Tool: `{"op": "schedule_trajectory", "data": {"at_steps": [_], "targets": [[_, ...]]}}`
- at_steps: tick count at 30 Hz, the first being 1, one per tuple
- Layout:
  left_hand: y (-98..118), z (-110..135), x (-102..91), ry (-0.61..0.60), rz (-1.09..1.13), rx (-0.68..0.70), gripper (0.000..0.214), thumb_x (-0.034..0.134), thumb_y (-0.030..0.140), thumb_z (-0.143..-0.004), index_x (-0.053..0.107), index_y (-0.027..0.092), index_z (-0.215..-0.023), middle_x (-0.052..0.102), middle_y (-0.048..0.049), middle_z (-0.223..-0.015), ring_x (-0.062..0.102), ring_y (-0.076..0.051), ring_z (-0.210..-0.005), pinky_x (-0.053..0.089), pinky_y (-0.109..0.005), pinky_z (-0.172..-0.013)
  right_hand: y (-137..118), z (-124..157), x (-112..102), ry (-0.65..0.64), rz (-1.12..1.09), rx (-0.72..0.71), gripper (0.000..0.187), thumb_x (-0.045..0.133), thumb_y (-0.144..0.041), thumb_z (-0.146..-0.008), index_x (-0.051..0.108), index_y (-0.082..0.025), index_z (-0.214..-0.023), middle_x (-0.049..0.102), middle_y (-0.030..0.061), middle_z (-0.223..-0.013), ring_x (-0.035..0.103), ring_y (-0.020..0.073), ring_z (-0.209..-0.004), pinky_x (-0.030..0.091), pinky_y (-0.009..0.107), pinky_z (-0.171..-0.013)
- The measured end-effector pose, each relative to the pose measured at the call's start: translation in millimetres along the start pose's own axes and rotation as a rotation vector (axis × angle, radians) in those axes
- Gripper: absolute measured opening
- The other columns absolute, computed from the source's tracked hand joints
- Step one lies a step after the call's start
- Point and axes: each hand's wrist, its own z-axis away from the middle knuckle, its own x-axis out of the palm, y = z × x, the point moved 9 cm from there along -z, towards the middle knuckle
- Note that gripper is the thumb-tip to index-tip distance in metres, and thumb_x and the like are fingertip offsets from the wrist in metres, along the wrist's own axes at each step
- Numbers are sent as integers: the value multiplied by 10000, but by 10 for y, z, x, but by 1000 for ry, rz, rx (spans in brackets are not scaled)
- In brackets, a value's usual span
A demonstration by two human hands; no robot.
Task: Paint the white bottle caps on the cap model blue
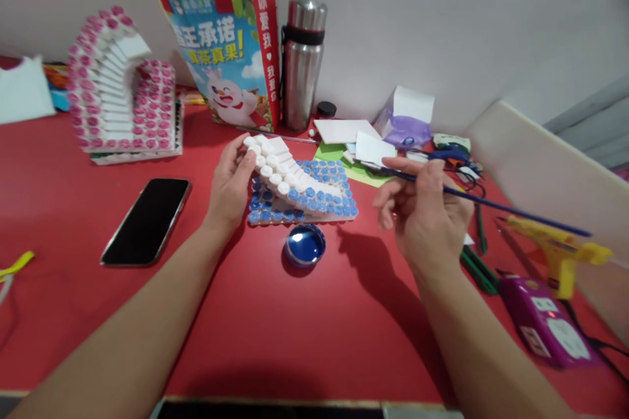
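My left hand [233, 177] grips the upper left end of a curved white craft model [295, 177], thumb in front and fingers behind. Rows of small round rosettes cover it: the upper ones are white, the lower ones and those on its flat base are blue. In my right hand [430, 209] is a long dark-blue paintbrush [491, 203], pinched between thumb and fingers. Its tip points left toward the model, apart from it. Just in front of the base sits a small round pot of dark blue paint [305, 245].
A black phone [147, 221] lies on the red table. Behind stand a pink-rosetted model [105, 88], a printed bag [221, 46] and a steel flask [303, 65]. Paper pieces [346, 131] lie behind my right hand. Farther right are a yellow glue gun [560, 245] and a purple box [545, 321].
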Motion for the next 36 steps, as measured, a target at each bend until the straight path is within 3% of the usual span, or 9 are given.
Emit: {"op": "schedule_trajectory", "data": {"at_steps": [5, 8, 13, 15, 20, 24, 28, 31, 36], "targets": [[34, 45, 108, -99, -31, -16, 678, 790, 721, -1039, 724, 259, -1530, 794, -139, -1541, 748, -365, -1468, 597, -563, -1291, 73, 10, -6, 54, -50, 113, 582, 799, -767, -1040, 893, -228, -839, 675, 14, -613, 502, 104, -403, 402, 279, -380], [-2, 49, 118, -109, -18, -56, 745, 781, 769, -1030, 708, 258, -1567, 818, -153, -1485, 803, -364, -1362, 665, -564, -1196, 87, 13, 45, 33, -82, 143, 585, 867, -765, -986, 889, -206, -814, 644, -5, -595, 506, 87, -409, 403, 261, -393], [-22, 34, 117, -131, -36, -35, 662, 754, 731, -1065, 729, 282, -1551, 815, -134, -1503, 813, -345, -1323, 690, -530, -1136, -98, -79, 216, -107, -129, 162, 275, 1005, -481, -923, 888, -232, -928, 684, -39, -680, 576, 91, -480, 425, 240, -397], [-18, 34, 107, -125, -45, -16, 626, 735, 715, -1083, 744, 280, -1533, 803, -131, -1537, 796, -352, -1367, 677, -537, -1162, -221, -91, 317, -181, -122, 165, 262, 958, -457, -974, 860, -222, -914, 691, -37, -694, 564, 85, -460, 429, 250, -389], [-23, 45, 99, -102, -45, -7, 609, 766, 681, -1077, 760, 269, -1525, 793, -130, -1560, 726, -370, -1501, 590, -585, -1308, -399, 52, 392, -124, -172, 57, 219, 864, -358, -1082, 725, -250, -951, 721, -61, -682, 544, 75, -417, 381, 222, -370], [-28, 52, 113, -100, -40, -12, 611, 767, 688, -1074, 755, 267, -1515, 787, -130, -1574, 705, -377, -1541, 524, -617, -1375, -170, 197, 374, -90, -181, 79, 334, 924, -492, -1041, 718, -247, -947, 745, -43, -686, 608, 100, -441, 466, 242, -395], [-25, 55, 106, -91, -55, -6, 606, 767, 703, -1072, 763, 263, -1488, 792, -127, -1549, 703, -368, -1535, 524, -599, -1371, -96, 204, 276, -75, -99, 21, 321, 924, -465, -1046, 737, -239, -915, 689, -58, -628, 554, 83, -423, 393, 235, -385], [-27, 63, 116, -104, -55, -4, 583, 769, 709, -1072, 775, 266, -1452, 810, -122, -1466, 748, -345, -1428, 597, -553, -1283, -197, 224, 325, -144, 19, -67, 225, 845, -335, -1099, 767, -235, -913, 687, -52, -675, 550, 71, -486, 402, 234, -444], [-15, 73, 123, -99, -40, 3, 562, 776, 733, -1059, 796, 266, -1371, 829, -109, -1370, 783, -309, -1263, 654, -503, -1165, -289, 349, 575, -328, 148, -181, 208, 808, -192, -1052, 747, -223, -856, 679, -45, -725, 600, 83, -598, 475, 234, -558]]}}
